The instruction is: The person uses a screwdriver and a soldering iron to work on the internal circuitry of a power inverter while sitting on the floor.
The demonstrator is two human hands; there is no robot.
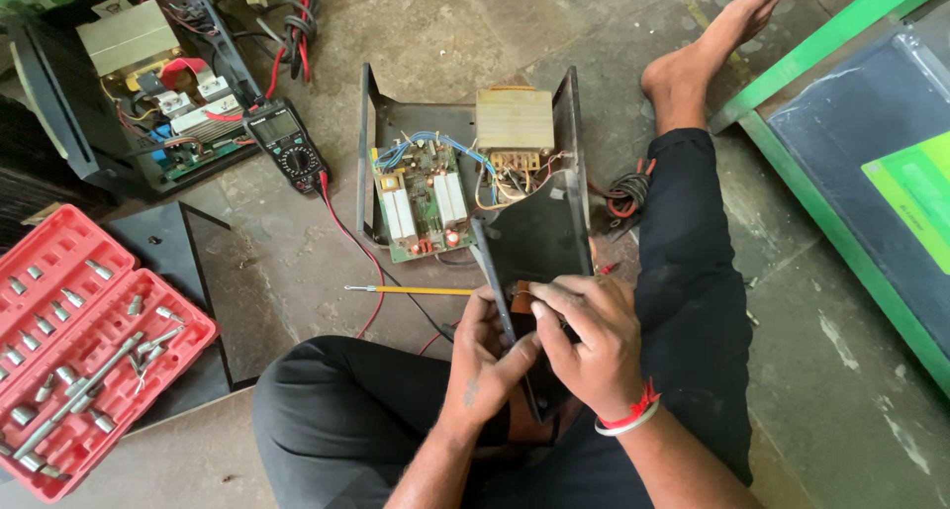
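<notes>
Both hands are gripping a dark panel [539, 237] over the lap: left hand [485, 356] pinching its edge, right hand [584, 336] clamping a small brown part, open chassis [465, 173] just ahead.

Seated cross-legged on the floor, a person works with both hands close together in front of the lap. The left hand [487, 356] rises from below, thumb pressed forward and fingers curled out of sight. The right hand [586, 343] arches over from the right, fingers bent downward, thumb meeting the left's. The right leg stretches far, foot bare.
</notes>
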